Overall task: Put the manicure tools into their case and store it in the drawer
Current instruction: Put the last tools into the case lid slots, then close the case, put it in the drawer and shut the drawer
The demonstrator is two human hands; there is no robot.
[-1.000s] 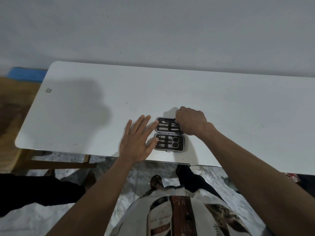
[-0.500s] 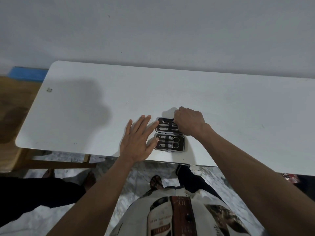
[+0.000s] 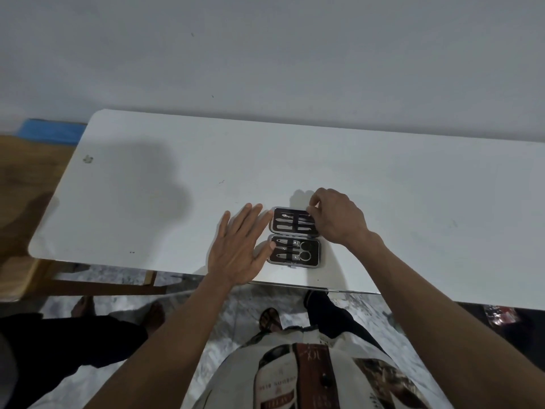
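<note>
— White desk [image 3: 413, 202], was it? Where did the case [image 3: 295, 236] sit on it?

— Close to the near edge, about midway along. It lay open and flat in two halves, one behind the other, with the far half towards the wall.

— And the tools?

— Already in their slots. The near half held small scissors [image 3: 305, 251] with their rings to the right, and other metal pieces too small to name. The far half held a row of slim metal tools [image 3: 290, 222] lying crosswise under a dark strap.

— How was the left hand [image 3: 239, 249] posed?

— Flat, palm down, fingers spread and pointing away and to the right, lying on the desk just left of the case. The thumb tip touched the left edge of the near half. It gripped nothing.

— The right hand [image 3: 339, 219]?

— It came in from the right with the wrist bent, curled over the right end of the far half. Thumb and forefinger were pinched together at the far right corner, on the end of one of the slim tools as far as I could judge; the fingers hid the contact itself.

— The arms?

— Both forearms were bare and reached forward from the near edge, apart, with the case between the two hands.
</note>
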